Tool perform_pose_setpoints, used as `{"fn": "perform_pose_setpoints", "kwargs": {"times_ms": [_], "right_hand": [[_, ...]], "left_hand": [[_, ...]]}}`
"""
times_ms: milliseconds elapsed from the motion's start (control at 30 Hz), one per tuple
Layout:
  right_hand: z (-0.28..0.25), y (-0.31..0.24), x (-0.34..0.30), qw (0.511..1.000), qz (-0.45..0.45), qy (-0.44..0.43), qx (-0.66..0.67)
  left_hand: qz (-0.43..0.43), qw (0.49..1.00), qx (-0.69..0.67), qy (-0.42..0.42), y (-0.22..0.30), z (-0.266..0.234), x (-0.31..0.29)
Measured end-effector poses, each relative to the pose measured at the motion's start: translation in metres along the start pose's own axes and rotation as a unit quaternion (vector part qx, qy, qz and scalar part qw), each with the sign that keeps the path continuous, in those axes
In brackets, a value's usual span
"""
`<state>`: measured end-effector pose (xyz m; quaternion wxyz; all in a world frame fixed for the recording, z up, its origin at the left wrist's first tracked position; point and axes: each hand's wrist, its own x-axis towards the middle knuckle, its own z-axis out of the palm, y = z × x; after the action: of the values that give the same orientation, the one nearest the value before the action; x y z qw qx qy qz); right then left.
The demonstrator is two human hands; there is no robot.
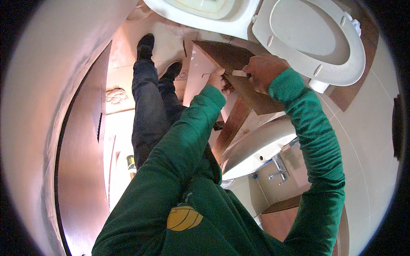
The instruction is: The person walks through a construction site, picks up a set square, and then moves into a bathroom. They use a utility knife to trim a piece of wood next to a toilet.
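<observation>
Two hands, both up in the upper middle of the frame, working on a cardboard box (230, 81). Your right hand (264, 71) is curled tight around a small pale tool (239, 74). It looks like a cutter or scraper handle, but it's too small to tell which, and the tip points left across the top of the box. Your left hand (218, 79) sits just left of it, fingers bent and pressed against the box edge where the white face meets the brown flap, so it's gripping or bracing the box there. The two hands are close, with the tool's pale end between them.

The box itself stands tilted, white side facing the left of the frame, brown inside flaps open toward the top and running down the middle. Both your arms are in green sleeves (316, 145) coming up from the lower edge, and there's a yellow patch (183, 217) on your chest at the bottom centre.

Going outward: a white toilet seat (311, 38) is at the upper right, just beyond your right hand, and the toilet bowl (200, 13) sits along the top edge. A white washbasin (260, 149) with a chrome tap (279, 168) is below the box, right of centre. Your legs in dark jeans (147, 111) stretch to the upper left over pale floor tiles, and a brown door (81, 170) takes up the left side.
</observation>
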<state>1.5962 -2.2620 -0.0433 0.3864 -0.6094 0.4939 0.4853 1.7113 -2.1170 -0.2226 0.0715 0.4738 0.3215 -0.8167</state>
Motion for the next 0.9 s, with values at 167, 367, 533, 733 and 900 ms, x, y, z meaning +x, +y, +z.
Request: {"fn": "perform_pose_setpoints", "kwargs": {"times_ms": [167, 367, 533, 733, 900], "right_hand": [[0.014, 0.001, -0.003, 0.998, -0.011, 0.053, 0.03], [0.032, 0.0, 0.007, 0.997, -0.041, 0.062, 0.03], [-0.005, 0.0, -0.015, 0.998, 0.044, -0.031, 0.035], [0.0, 0.001, -0.032, 0.998, 0.041, 0.036, 0.03], [0.014, 0.007, -0.026, 0.998, 0.008, 0.031, 0.045]], "left_hand": [[0.047, 0.999, -0.001, 0.027, -0.008, 0.005, -0.008], [0.002, 0.997, 0.082, -0.001, -0.011, -0.03, 0.026], [0.003, 0.999, -0.048, -0.004, -0.008, 0.003, -0.015], [0.02, 0.999, -0.029, 0.018, -0.015, 0.005, -0.02], [0.04, 0.999, 0.01, 0.0, -0.023, -0.014, 0.01]]}}
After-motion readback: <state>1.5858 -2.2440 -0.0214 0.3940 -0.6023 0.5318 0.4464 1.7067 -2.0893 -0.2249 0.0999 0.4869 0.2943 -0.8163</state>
